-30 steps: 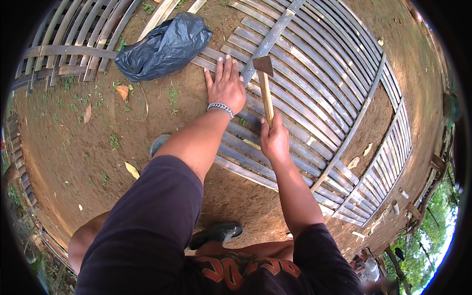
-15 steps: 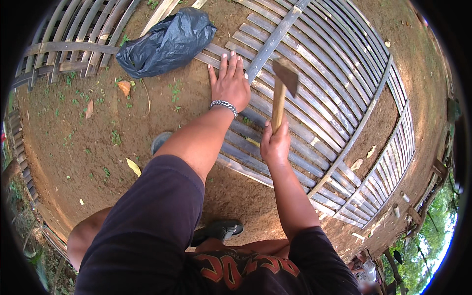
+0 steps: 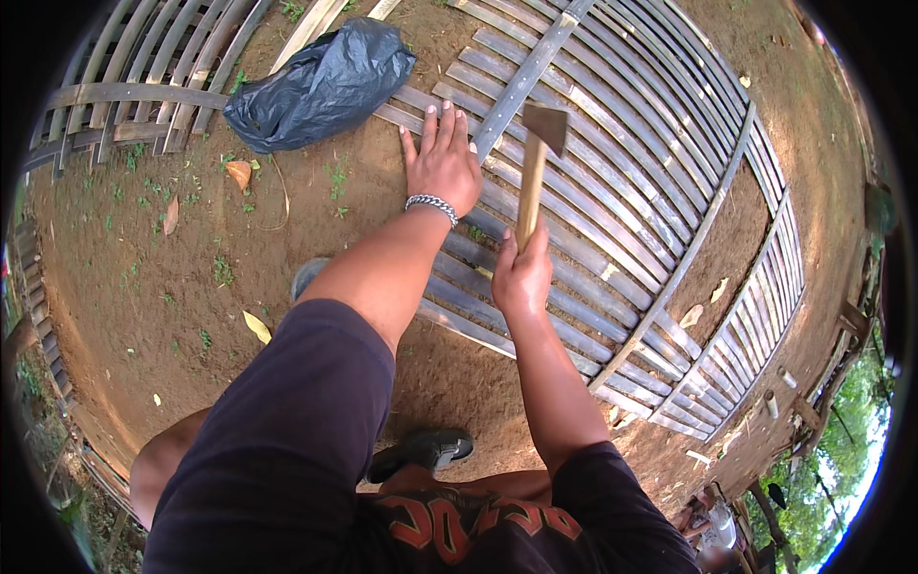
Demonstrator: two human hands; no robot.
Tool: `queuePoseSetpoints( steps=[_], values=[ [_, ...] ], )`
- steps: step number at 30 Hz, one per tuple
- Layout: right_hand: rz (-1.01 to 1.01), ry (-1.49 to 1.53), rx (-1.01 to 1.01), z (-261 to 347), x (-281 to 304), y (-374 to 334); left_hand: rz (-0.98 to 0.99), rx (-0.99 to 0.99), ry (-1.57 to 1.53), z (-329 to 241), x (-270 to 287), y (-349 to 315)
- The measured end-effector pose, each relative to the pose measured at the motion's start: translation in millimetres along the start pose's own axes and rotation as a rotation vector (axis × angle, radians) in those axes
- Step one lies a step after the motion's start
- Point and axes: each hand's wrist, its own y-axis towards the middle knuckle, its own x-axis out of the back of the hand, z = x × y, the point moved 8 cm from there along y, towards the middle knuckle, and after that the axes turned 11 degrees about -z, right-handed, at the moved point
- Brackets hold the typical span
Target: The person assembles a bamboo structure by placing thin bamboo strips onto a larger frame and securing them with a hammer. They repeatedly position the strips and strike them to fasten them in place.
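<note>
My right hand (image 3: 523, 277) is closed round the wooden handle of a hatchet (image 3: 533, 182), its dark metal head up above the slats. My left hand (image 3: 443, 158) lies with fingers stretched out on the ends of the bamboo slats, next to the end of a crosspiece (image 3: 524, 88); a chain bracelet is round its wrist. Beneath both hands a large panel of grey bamboo slats (image 3: 612, 225) lies on the ground, with long crosspieces over the slats. Whether my left fingers press on a small piece is too small to tell.
A black plastic bag (image 3: 325, 86) sits beyond my left hand, on some slats. Another slatted panel (image 3: 158, 81) lies at the far left. Brown soil with dry leaves (image 3: 258, 327) surrounds the panels. A person (image 3: 712, 526) is at the lower right edge, partly in view.
My right hand and the hatchet have shifted slightly left, and the hatchet head has turned. My left hand stays on the slats. The whole view has moved a little.
</note>
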Motion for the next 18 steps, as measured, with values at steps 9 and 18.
queuePoseSetpoints(
  steps=[9,18],
  values=[
    [0.041,-0.105,0.061,4.3,5.2,2.7,-0.001,0.001,0.015,-0.6,0.4,1.7],
    [0.142,-0.242,0.068,-9.1,1.3,15.7,0.008,0.016,0.015,-0.4,0.6,2.9]
  ],
)
